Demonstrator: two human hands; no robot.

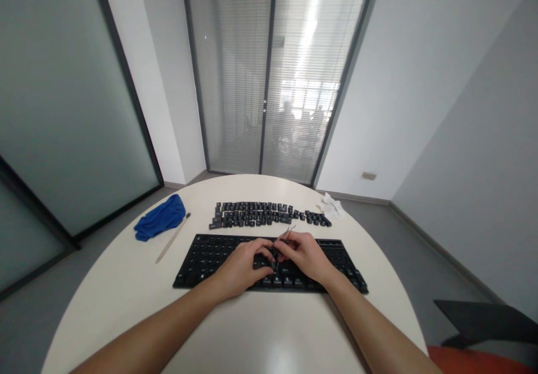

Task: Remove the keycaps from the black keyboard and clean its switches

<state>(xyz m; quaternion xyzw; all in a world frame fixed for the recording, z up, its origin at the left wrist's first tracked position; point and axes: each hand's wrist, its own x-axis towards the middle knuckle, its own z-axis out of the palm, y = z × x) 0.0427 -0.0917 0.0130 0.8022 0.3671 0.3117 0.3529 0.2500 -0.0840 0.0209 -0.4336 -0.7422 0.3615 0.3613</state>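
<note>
A black keyboard lies across the table in front of me, with many of its key positions showing small pale marks and bare of caps. Over its middle, my right hand pinches a thin wire tool that looks like a keycap puller, its wire ends pointing up and away. Close beside it, my left hand has thumb and fingertips closed around a small dark piece, apparently a keycap, partly hidden by the fingers. The two hands' fingertips nearly meet.
Loose black keycaps lie in rows behind the keyboard. To the left are a blue cloth and a thin brush-like stick. A crumpled white tissue lies at the far right of the round table. A chair stands lower right.
</note>
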